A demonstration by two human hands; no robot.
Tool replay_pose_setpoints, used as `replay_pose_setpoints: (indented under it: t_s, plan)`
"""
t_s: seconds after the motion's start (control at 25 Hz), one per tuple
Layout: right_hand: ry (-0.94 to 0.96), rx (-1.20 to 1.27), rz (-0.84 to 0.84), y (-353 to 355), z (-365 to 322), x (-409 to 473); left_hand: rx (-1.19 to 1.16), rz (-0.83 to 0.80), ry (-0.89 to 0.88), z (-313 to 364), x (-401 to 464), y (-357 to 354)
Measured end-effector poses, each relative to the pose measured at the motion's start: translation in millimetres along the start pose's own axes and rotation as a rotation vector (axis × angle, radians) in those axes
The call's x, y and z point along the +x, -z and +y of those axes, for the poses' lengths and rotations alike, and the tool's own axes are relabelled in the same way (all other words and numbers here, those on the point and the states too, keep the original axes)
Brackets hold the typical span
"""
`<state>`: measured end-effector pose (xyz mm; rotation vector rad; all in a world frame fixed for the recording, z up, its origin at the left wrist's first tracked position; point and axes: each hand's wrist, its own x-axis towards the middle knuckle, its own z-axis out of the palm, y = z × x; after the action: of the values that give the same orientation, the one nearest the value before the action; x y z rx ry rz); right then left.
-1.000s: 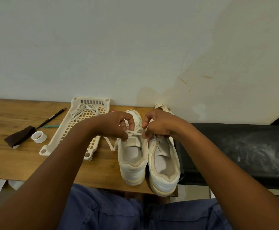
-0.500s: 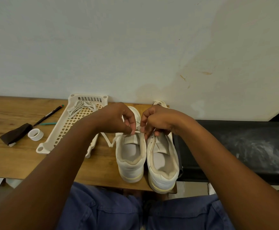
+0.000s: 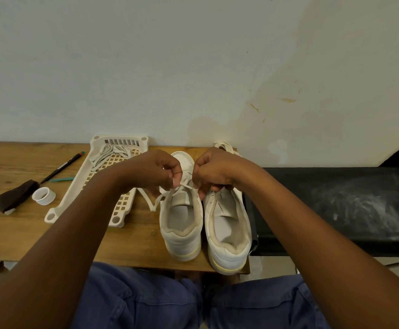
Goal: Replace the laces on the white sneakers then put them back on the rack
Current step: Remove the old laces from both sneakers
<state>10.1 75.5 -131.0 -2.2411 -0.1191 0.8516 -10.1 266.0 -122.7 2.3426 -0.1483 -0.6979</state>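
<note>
Pinching a flat white lace (image 3: 186,186) from both sides: left hand (image 3: 156,170) with fingers curled tight, thumb and forefinger nipping one strand; right hand (image 3: 213,173) likewise curled, gripping the other end. Both work over the tongue of the left white sneaker (image 3: 181,224). Its mate, the right white sneaker (image 3: 228,233), stands touching it, heels toward the person, on the wooden counter (image 3: 15,229). Slack lace loops down onto the wood. Smooth uppers, padded beige collars, yellowed soles. Beside them lies a cream plastic lattice rack (image 3: 120,210) holding more laces (image 3: 108,151).
</note>
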Motion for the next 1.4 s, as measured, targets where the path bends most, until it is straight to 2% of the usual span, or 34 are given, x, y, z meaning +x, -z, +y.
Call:
replay_pose_setpoints:
  t_s: [0.12,0.2,0.24,0.32,0.4,0.52,0.72,0.84,1.0,1.08,1.16,1.2,1.28,1.36,1.4]
  plan:
    - [0.002,-0.005,-0.021,1.1,1.3,0.9,-0.089,-0.006,0.163,-7.0,-0.7,6.2]
    - [0.002,-0.016,-0.031,1.4,2.2,2.1,-0.027,0.008,0.223,-9.5,-0.9,6.0]
    - [0.002,-0.026,-0.03,1.6,2.5,2.8,0.036,0.03,0.186,-10.3,0.6,5.3]
    - [0.002,-0.046,-0.025,2.5,2.8,3.6,0.125,0.104,0.004,-9.3,3.8,4.2]
    - [0.005,-0.053,-0.021,3.1,2.1,2.8,0.092,0.116,-0.136,-3.9,3.2,3.0]
    - [0.02,-0.041,0.006,2.2,0.6,0.7,0.141,0.073,-0.176,3.6,4.4,-4.0]
    - [0.04,-0.02,-0.005,-3.3,3.2,6.7,0.205,0.125,-0.174,5.3,8.9,-8.7]
    - [0.042,-0.039,0.001,-3.1,2.1,4.7,0.077,0.148,-0.102,4.0,3.7,-4.8]
    - [0.042,-0.051,0.006,-3.5,1.0,3.7,-0.135,0.264,0.159,-10.7,1.6,7.7]
    - [0.042,-0.063,0.006,-3.5,1.1,3.1,-0.019,0.373,0.262,-18.7,5.9,11.9]
    - [0.049,-0.071,0.012,-2.5,1.6,2.4,0.22,0.458,0.182,-15.5,7.5,9.9]
    - [0.051,-0.073,0.015,-1.7,2.1,1.9,0.244,0.461,0.074,-11.3,6.9,8.0]
    - [0.05,-0.066,0.012,-1.2,3.1,2.6,0.149,0.329,-0.121,-2.4,4.5,5.7]
    - [0.05,-0.046,0.009,-2.4,2.7,4.1,0.147,0.138,-0.181,4.0,1.9,-1.8]
    - [0.055,-0.042,0.015,-3.8,2.5,5.2,0.188,0.093,-0.181,3.4,4.0,-5.6]
